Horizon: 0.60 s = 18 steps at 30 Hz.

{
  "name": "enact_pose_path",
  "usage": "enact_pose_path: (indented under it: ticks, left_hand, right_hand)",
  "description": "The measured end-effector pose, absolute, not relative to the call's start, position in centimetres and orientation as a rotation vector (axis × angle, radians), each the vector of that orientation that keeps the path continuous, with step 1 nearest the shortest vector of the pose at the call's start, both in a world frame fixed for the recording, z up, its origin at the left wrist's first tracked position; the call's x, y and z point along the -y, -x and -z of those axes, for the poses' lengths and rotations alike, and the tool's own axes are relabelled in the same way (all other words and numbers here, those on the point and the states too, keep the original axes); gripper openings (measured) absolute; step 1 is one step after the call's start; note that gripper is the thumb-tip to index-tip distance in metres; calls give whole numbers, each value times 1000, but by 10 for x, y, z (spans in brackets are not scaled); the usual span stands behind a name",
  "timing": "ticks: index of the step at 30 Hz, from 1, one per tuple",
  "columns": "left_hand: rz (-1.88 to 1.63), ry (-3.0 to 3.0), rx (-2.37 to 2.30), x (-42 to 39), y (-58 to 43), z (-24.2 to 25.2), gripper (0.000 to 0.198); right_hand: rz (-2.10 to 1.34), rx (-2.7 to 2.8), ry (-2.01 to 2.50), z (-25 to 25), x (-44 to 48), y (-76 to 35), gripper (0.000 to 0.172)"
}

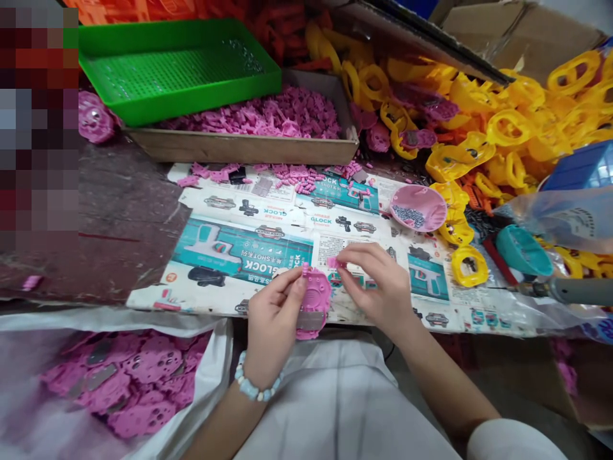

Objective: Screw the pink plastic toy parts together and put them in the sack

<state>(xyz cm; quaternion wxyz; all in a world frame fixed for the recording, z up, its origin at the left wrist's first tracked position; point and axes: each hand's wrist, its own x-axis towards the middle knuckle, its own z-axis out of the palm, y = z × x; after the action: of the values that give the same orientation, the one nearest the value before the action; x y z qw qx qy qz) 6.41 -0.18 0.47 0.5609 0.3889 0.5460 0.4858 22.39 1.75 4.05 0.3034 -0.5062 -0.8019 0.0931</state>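
Note:
My left hand (278, 313) grips a pink plastic shell (315, 291) by its left edge, thumb on top. The shell has a round grille in the middle and a grey rectangular plate near its lower end. To the right of it, my right hand (378, 284) pinches a small pink plastic piece (332, 262) between thumb and fingertips, apart from the shell. Both hands are above a flattened printed cardboard sheet (258, 255) at the table's front edge.
A green tray (186, 102) rests on a cardboard box (249, 148) of small pink parts. Beside a pink bowl of screws (424, 203) lie heaped yellow shells (512, 128). A screwdriver-like tool (575, 291) is at right. A white sack (215, 358) holds pink shells at lower left.

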Motion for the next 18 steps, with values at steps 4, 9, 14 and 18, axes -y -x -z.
enact_pose_path:
  ticks: [4, 9, 14, 18]
  left_hand:
    - [-1175, -998, -1274, 7, -66, -4, 33]
    - [-1204, -1024, -1238, 11, -67, -3, 31]
    - [-1293, -991, -1193, 10, -71, -6, 24]
    - [-1332, -1020, -1180, 14, -71, -9, 19]
  right_hand:
    - [-207, 2145, 1081, -46, -9, -210, 21]
    - [-194, 2131, 1113, -39, -5, -208, 25]
    - [-94, 2107, 1163, -38, 5, -201, 29]
    - [-220, 1965, 1190, -47, 16, -192, 29]
